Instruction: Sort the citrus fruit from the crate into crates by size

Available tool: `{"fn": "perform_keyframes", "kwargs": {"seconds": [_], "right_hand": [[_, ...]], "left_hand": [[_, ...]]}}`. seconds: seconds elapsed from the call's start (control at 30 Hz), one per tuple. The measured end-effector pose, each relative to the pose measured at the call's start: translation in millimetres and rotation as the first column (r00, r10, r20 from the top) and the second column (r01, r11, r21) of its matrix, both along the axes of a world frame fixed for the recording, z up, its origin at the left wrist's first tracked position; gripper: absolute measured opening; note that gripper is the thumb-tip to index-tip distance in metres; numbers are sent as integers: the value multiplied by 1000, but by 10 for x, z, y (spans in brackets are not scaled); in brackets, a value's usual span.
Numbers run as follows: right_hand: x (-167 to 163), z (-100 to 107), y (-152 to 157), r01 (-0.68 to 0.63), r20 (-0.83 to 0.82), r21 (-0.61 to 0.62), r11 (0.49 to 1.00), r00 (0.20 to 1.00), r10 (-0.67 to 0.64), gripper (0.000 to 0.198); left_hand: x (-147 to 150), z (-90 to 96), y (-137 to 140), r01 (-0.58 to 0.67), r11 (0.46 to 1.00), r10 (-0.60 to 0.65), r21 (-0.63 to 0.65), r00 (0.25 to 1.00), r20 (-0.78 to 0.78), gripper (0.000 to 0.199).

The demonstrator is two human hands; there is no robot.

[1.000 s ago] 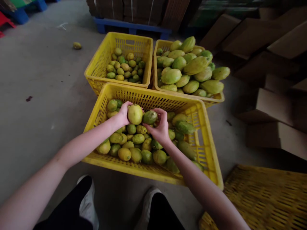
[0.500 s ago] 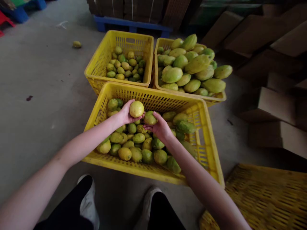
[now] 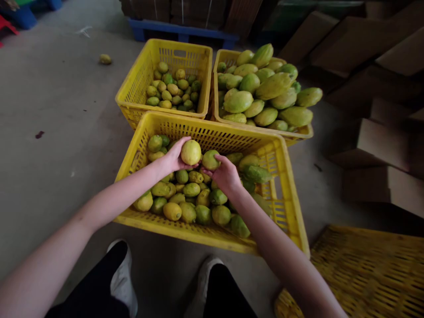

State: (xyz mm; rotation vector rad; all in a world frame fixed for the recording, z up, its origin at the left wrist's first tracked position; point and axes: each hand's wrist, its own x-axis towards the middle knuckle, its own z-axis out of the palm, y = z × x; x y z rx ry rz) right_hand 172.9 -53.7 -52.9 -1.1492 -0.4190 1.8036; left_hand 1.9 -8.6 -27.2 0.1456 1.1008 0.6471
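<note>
My left hand is closed round a pale yellow lemon, one rounded end turned up. Close beside it on the right, my right hand grips a greener lemon with the thumb along its side. Both fruits are held above a yellow slotted crate, apart from each other. Inside that crate lie several green and yellow lemons, partly covered by my hands and forearms. Longer, knobbly green fruit lies at its right side.
Behind stand two more yellow crates: the left one holds smaller lemons, the right one is heaped with large elongated fruit. Cardboard boxes lie at right, above a slatted yellow crate. One fruit sits on the floor.
Both hands have shifted slightly right with their lemons. The right-hand lemon shows a rounder side now, so it seems turned a little. The crates stand as before.
</note>
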Motion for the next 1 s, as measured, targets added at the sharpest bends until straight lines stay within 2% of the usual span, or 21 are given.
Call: {"fn": "perform_keyframes", "kwargs": {"seconds": [0.13,0.2,0.3,0.47,0.6,0.7,0.77,0.9,1.0], "right_hand": [[26,61,-10,65,-67,89,994,996,-59,22],[12,103,-19,102,-85,100,990,992,-94,22],[-22,155,-26,127,-63,68,990,990,-123,17],[-37,144,-17,120,-11,-25,992,993,-121,13],[-22,102,2,183,-26,-38,982,983,-184,11],[-10,83,13,183,-38,-53,982,982,-185,10],[-3,75,16,181,-42,-67,981,982,-184,11],[15,62,14,141,-30,-76,987,989,-143,15],[39,45,13,90,-17,-41,995,996,-91,21]], "left_hand": [[-24,37,-10,-92,995,91,45,996,22,31],[-39,42,-7,-137,990,133,43,988,74,30],[-35,31,0,-159,987,154,29,979,135,34],[24,23,-24,-185,983,183,19,981,62,39],[39,57,-53,-190,975,190,116,982,15,29],[19,44,-44,-157,974,147,162,986,75,25],[2,-4,-26,-154,977,137,149,984,118,30],[-10,-103,-8,-216,973,205,75,970,127,35],[8,-57,-36,-241,970,234,41,964,124,40]]}}
